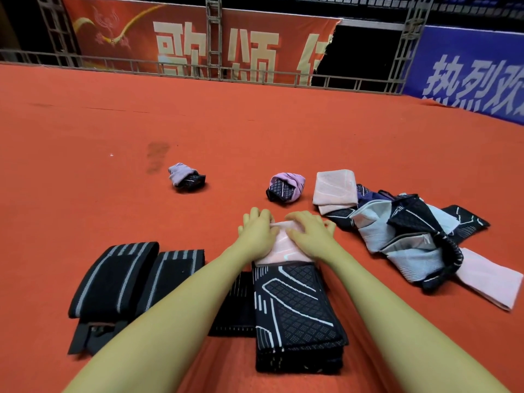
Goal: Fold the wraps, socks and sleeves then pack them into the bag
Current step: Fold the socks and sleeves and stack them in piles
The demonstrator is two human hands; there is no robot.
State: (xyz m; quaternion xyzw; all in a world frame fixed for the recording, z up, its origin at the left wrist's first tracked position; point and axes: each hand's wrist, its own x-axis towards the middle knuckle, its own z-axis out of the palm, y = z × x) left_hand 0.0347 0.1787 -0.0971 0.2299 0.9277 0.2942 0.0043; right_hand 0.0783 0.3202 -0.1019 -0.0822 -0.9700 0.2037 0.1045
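- Broadly, the work looks partly done on the red carpet (255, 131); no bag is in view, so packing seems not yet begun.
- Largest, the unfolded heap (411, 236) of grey, black and pink pieces sprawls to the right, awaiting folding.
- Two folded black wraps (136, 273) with grey stripes lie side by side at left.
- A folded stack of black patterned sleeves (297, 316) sits between the forearms.
- At its far end lies a pink sleeve (282, 246); the left hand (256, 232) and right hand (310, 231) press on it, fingers spread fairly flat, probably smoothing a fold.
- A folded pink piece (336, 187) rests by the heap.
- Two rolled sock bundles (285, 188) lie farther back, well apart.
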